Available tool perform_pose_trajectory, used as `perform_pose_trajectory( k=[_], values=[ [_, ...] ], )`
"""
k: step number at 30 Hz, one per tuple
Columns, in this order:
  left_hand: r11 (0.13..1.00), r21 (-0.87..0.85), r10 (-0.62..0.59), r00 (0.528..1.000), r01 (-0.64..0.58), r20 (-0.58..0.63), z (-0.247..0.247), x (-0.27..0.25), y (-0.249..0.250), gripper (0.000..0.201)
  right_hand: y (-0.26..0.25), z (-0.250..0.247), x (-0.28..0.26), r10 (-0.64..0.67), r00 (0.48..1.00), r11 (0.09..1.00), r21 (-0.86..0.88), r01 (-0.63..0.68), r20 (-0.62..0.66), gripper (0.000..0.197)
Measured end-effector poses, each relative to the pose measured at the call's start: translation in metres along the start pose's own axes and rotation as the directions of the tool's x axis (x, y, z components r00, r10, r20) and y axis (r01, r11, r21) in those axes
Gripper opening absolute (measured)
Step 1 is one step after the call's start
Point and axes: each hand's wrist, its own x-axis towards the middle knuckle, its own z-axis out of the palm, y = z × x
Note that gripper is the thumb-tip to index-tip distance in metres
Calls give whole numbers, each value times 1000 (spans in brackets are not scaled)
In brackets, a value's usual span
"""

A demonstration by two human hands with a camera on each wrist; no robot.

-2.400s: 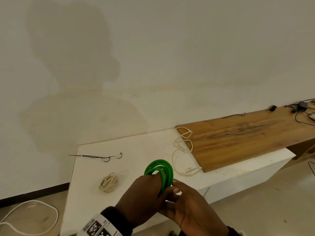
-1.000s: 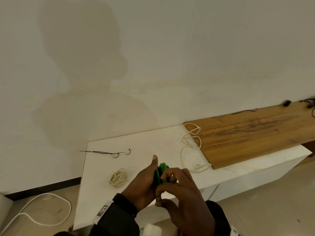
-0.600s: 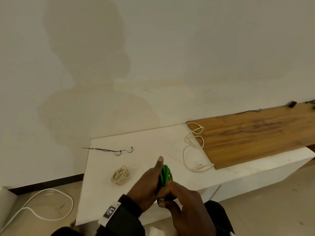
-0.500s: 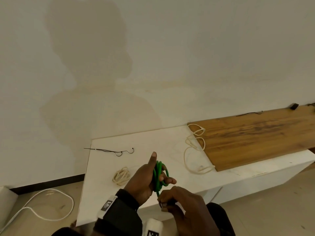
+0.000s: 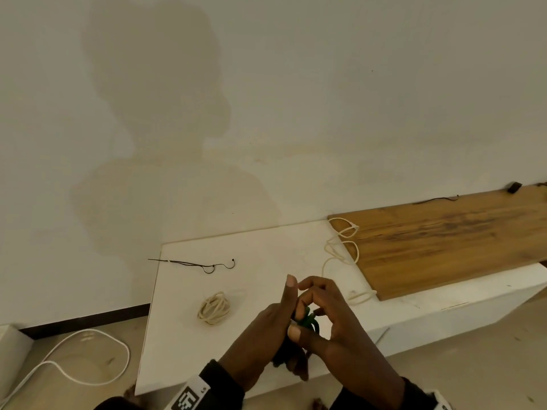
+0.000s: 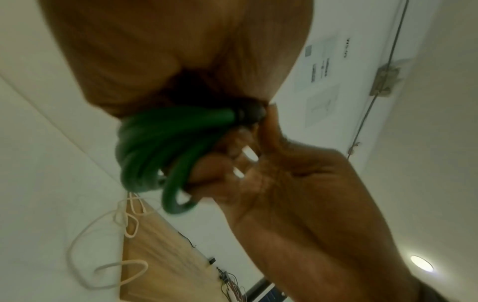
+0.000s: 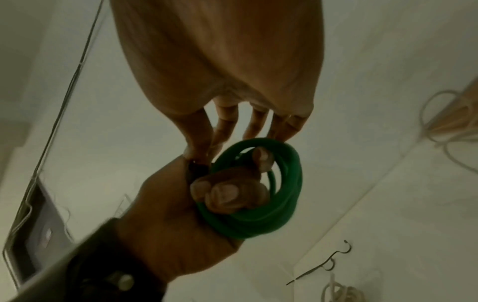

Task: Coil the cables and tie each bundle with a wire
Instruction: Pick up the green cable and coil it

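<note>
A green cable coil point(image 5: 307, 319) is held above the front edge of the white table point(image 5: 266, 250). My left hand point(image 5: 266, 329) grips it, fingers curled through the loops point(image 7: 248, 220) and thumb pointing up. My right hand point(image 5: 331, 318) is pressed against it from the right, and its fingertips point(image 7: 196, 151) pinch the cable's dark end point(image 6: 248, 114) at the edge of the coil point(image 6: 160, 147). In the head view the hands hide most of the coil. A thin black wire point(image 5: 201, 264) lies on the table at the back left.
A tied cream cable bundle point(image 5: 213, 308) lies on the table left of my hands. A loose cream cable point(image 5: 340, 253) trails over the corner of a wooden board point(image 5: 444, 241) to the right. A white cable point(image 5: 74, 359) loops on the floor at the left.
The right hand has come up from below the coil and now closes in on it from the right. The green coil, seen before as an open ring, is now mostly covered by both hands.
</note>
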Motion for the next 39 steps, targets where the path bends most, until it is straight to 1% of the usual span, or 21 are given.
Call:
perform_pose_trajectory(
  k=[1,3,5,7,9,11,13,16,18,20,23,26,27,28,29,31,32,34,35,36,39],
  values=[
    [1000,-20,-25,998,24,-55,3,0,0,81,-3,1,-2,-5,999,1000,23,4,37,15],
    [997,-71,-44,991,35,-126,8,0,0,77,-7,2,-6,-36,998,999,-6,36,59,17],
    [995,-93,-43,985,28,-165,11,1,0,76,-8,1,-8,-36,995,999,-30,39,93,29],
    [999,-49,-24,980,14,-198,13,3,-2,76,-9,-3,-9,-18,986,997,-74,30,165,39],
    [1000,13,-4,977,7,-212,13,4,-6,83,-8,-7,-9,-13,979,986,-162,46,201,40],
    [997,77,30,975,-13,-222,14,5,-12,94,-8,-9,-9,-8,978,972,-229,57,209,41],
    [992,126,46,966,-14,-256,15,6,-16,96,-5,-11,-7,-2,981,967,-250,51,196,42],
    [992,125,72,943,-32,-325,17,5,-16,79,-2,-11,-4,-6,985,969,-242,48,172,34],
    [995,91,80,931,-51,-357,16,5,-15,76,0,-12,-2,23,991,971,-238,10,134,30],
    [997,61,66,939,-48,-338,14,4,-14,74,0,-16,0,54,996,979,-202,-39,68,26],
    [993,100,85,959,-60,-271,18,-3,-8,62,1,-23,4,123,992,986,-112,-122,9,21],
    [990,100,131,932,-103,-338,21,-6,-4,62,3,-20,5,144,989,984,-108,-139,44,16],
    [991,81,125,923,-103,-364,21,-4,-4,65,4,-20,5,148,987,984,-112,-140,67,16],
    [993,59,115,913,-100,-392,19,-2,-4,69,5,-20,4,163,981,984,-88,-154,109,22],
    [995,33,101,905,-96,-413,16,0,-4,72,7,-20,3,202,964,979,-28,-200,171,34],
    [992,-57,76,911,-109,-405,9,1,-2,78,10,-20,-4,289,904,932,123,-341,316,60],
    [987,-120,54,920,-109,-388,6,1,-1,78,13,-19,-7,297,883,908,177,-379,364,64],
    [968,-234,4,942,-87,-337,4,-1,5,72,21,-16,-13,301,885,888,232,-396,356,52],
    [964,-253,-5,947,-81,-321,4,-1,6,69,23,-15,-15,313,889,879,253,-404,335,45],
    [968,-238,-5,947,-76,-322,4,-2,7,68,24,-16,-16,313,887,867,280,-413,339,43],
    [984,-134,57,928,-114,-369,4,1,3,67,23,-14,-19,250,862,852,322,-412,441,59]
  ],
)
